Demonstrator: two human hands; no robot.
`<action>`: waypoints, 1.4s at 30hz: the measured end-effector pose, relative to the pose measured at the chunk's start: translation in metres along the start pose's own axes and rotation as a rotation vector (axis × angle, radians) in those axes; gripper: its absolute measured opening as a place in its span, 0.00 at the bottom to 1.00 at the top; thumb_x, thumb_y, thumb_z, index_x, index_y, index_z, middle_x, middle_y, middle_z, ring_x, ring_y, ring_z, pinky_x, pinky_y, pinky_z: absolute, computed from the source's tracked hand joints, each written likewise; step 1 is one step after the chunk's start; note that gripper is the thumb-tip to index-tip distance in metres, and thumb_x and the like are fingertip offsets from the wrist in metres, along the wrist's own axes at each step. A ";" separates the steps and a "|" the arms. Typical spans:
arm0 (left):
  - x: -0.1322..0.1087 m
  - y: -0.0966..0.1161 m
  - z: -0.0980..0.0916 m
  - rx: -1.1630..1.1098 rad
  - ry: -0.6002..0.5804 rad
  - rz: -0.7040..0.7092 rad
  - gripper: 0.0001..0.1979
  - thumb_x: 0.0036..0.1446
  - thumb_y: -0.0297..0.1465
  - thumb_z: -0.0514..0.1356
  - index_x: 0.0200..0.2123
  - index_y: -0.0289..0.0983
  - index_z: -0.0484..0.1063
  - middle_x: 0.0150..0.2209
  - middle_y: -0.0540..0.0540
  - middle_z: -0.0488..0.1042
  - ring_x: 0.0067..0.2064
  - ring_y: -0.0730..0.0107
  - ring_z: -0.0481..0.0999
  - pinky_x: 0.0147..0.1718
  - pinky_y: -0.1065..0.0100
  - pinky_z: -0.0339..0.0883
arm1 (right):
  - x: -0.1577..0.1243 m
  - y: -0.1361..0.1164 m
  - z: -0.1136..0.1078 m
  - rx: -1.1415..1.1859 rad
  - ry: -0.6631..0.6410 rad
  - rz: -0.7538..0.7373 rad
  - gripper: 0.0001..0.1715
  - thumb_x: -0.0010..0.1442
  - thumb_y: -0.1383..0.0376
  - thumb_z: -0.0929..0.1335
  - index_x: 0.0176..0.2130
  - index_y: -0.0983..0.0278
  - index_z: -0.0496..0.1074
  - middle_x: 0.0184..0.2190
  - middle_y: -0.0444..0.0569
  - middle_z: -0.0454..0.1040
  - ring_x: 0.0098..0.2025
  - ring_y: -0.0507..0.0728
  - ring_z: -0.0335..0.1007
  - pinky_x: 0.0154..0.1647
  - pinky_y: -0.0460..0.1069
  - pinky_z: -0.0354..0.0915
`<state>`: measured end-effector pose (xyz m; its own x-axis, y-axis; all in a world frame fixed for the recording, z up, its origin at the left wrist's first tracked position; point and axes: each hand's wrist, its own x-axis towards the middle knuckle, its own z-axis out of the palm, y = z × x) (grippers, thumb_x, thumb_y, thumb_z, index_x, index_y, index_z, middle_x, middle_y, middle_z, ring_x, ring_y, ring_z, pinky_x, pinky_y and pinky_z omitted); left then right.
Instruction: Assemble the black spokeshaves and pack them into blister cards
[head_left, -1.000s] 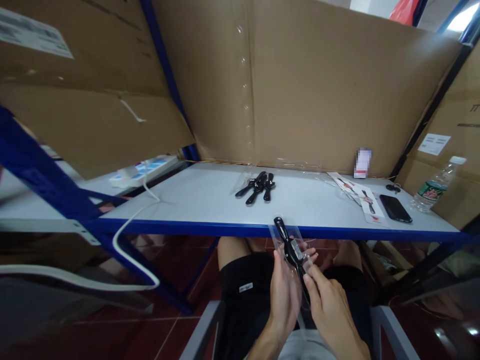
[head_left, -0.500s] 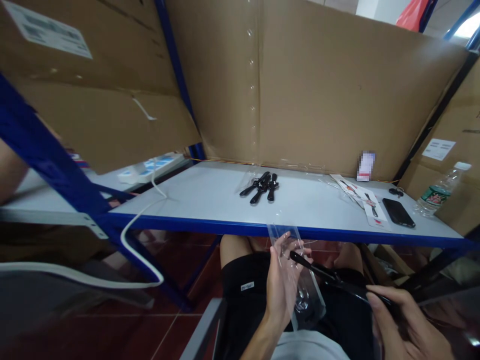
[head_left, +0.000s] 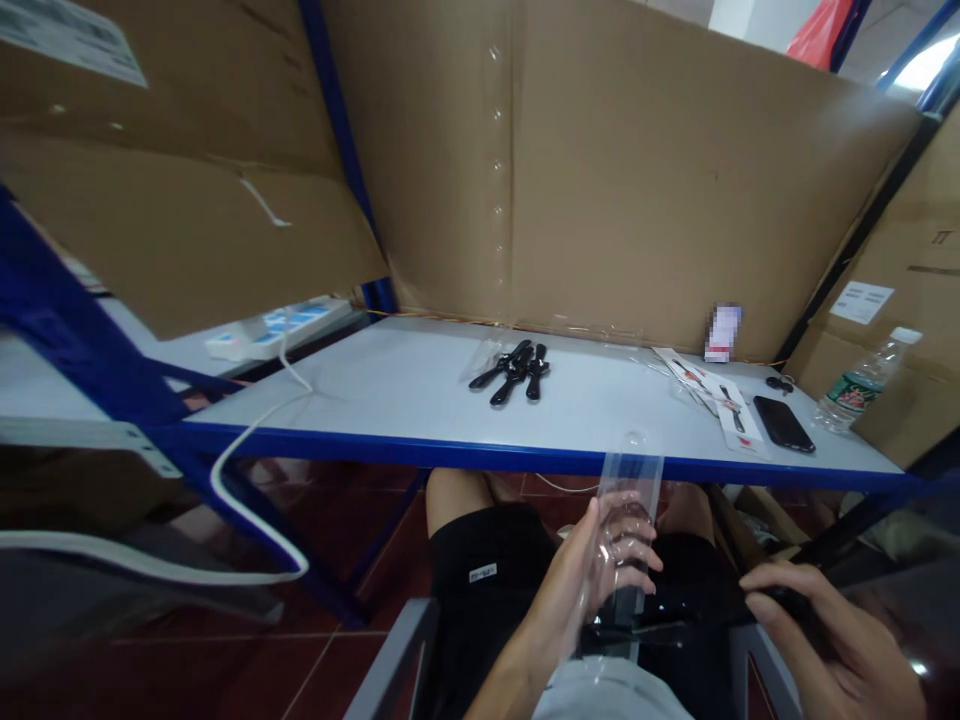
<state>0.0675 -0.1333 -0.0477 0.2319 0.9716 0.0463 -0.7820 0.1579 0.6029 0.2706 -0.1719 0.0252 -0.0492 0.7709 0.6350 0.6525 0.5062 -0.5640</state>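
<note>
Above my lap, my left hand (head_left: 619, 555) has its fingers curled round a clear plastic blister pack (head_left: 632, 472), whose upper end stands up in front of the table edge. At the lower right, my right hand (head_left: 821, 625) grips a slim black tool, its dark end (head_left: 799, 603) showing between thumb and fingers. The rest of that tool blends into the black shorts, so its exact kind is unclear. On the grey table (head_left: 420, 390) lies a small pile of black-handled tools (head_left: 514, 372).
Printed cards (head_left: 731, 410), a black phone (head_left: 784, 424), keys (head_left: 780, 384) and a water bottle (head_left: 862, 385) occupy the table's right side. Cardboard panels (head_left: 637, 180) wall the back and sides. A white cable (head_left: 251, 535) hangs by the blue frame (head_left: 172, 400) at left.
My left hand has shifted right with the blister pack, which stands more upright. The black tool has swung lower, away from the fingers of my left hand. The view has turned slightly.
</note>
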 end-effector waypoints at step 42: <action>-0.022 0.032 -0.032 -0.397 0.427 0.126 0.30 0.66 0.45 0.54 0.68 0.45 0.63 0.55 0.38 0.78 0.59 0.48 0.75 0.56 0.48 0.71 | 0.184 0.137 0.075 -0.724 -0.129 0.614 0.39 0.57 0.55 0.74 0.59 0.76 0.68 0.56 0.72 0.70 0.59 0.71 0.67 0.56 0.58 0.62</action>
<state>0.0191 -0.1442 -0.0551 -0.0651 0.9590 -0.2758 -0.9639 0.0111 0.2660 0.2940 0.0683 0.0251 0.4027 0.8806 0.2500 0.8991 -0.3293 -0.2885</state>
